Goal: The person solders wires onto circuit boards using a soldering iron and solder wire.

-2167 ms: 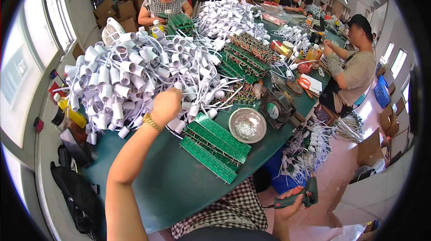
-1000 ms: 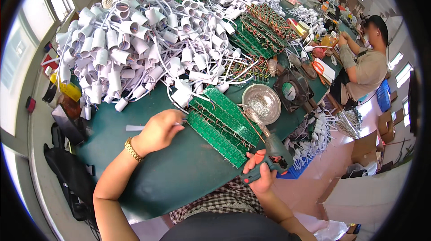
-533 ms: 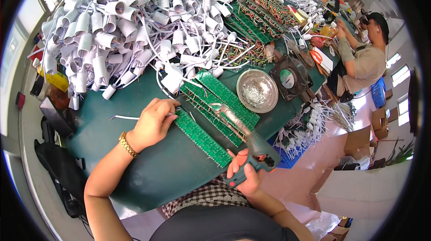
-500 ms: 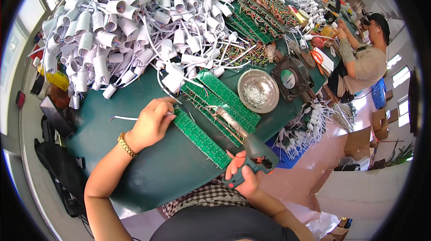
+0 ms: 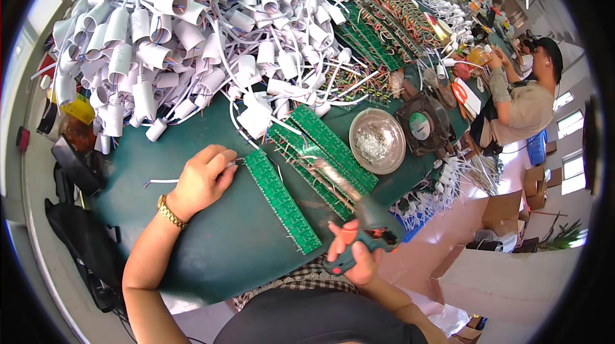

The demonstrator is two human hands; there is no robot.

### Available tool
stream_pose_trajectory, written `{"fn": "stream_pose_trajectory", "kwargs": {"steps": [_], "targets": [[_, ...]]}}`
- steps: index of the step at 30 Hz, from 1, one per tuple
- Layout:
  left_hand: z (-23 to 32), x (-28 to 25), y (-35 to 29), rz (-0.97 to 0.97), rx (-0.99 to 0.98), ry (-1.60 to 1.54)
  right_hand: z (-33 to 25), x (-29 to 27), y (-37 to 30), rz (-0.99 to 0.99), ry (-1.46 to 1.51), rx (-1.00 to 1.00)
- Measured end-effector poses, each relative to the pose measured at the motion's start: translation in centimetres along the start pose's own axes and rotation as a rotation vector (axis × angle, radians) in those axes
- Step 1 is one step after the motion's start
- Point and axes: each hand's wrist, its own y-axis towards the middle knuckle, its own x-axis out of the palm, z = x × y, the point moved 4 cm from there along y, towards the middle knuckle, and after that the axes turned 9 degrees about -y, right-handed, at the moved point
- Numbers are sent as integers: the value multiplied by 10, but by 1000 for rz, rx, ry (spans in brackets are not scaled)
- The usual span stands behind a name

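My left hand (image 5: 204,180), with a gold watch at the wrist, is closed in a pinch on a white cable (image 5: 163,181). One end of the cable sticks out to the left with thin bare-tipped wires; the other points toward the upper end of a long green circuit board (image 5: 282,201), slightly apart from it. My right hand (image 5: 360,261) grips the handle of a soldering gun (image 5: 377,223), finger near its orange trigger. The gun's metal barrel reaches up-left over more green boards (image 5: 330,142). A white lamp socket (image 5: 255,120) lies beyond the boards.
A large heap of white lamp sockets (image 5: 154,56) covers the table's far left. Wired circuit boards (image 5: 391,30) are stacked at the back. A metal bowl (image 5: 397,159) of silvery bits and a black fan (image 5: 419,125) stand right. A co-worker (image 5: 528,97) sits at far right.
My left hand has drawn back from the board's upper end, with the white cable between its fingers. The near board now lies steeper. My right hand and the soldering gun have shifted little.
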Motion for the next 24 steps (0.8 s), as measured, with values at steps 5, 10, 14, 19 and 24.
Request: {"fn": "stream_pose_trajectory", "kwargs": {"steps": [5, 10, 14, 19, 24], "targets": [[0, -5, 6, -5, 44, 66, -31, -21, 16, 58, -167, -14], [-3, -5, 12, 57, 86, 92, -124, -25, 61, 172, -524, -186], [-4, 3, 11, 95, -161, -66, -245, -49, 104, 246, -915, -553], [-8, 11, 6, 153, -376, -200, -270, -11, 129, 164, -876, -539], [-19, 11, -2, 143, -477, -272, -105, 7, 104, -161, -631, -61]]}}
